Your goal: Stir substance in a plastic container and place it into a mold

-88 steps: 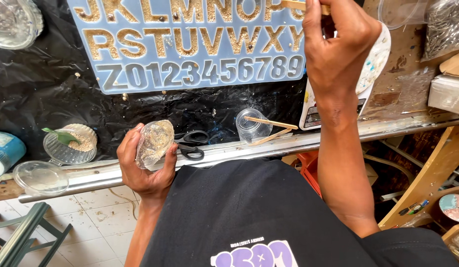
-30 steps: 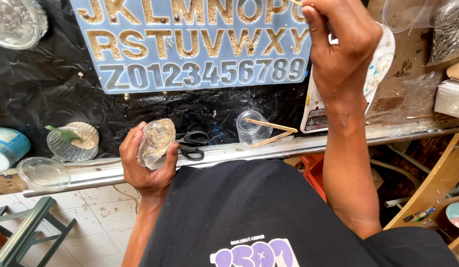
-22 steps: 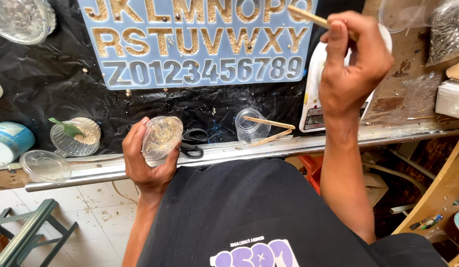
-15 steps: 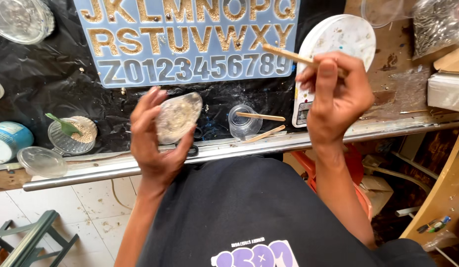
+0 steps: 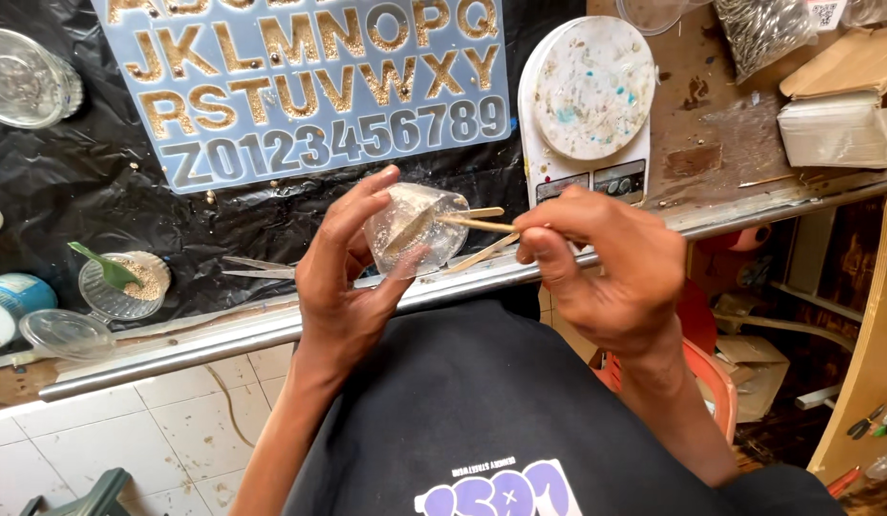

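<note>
Over the desk's front edge, our left hand (image 5: 343, 282) grasps a clear plastic cup (image 5: 415, 231) while our right hand (image 5: 606, 268) pinches a wooden stick (image 5: 472, 224) dipped in it.

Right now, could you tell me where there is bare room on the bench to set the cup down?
Bare black sheet lies between the letter mould and the metal rail, right of the dish with the green spoon. Bare wood lies between the scale and the boxes. The left edge is crowded with lids and dishes.

Clear plastic cup (image 5: 416, 232) tilted, wooden stick (image 5: 472, 224) inside
</note>
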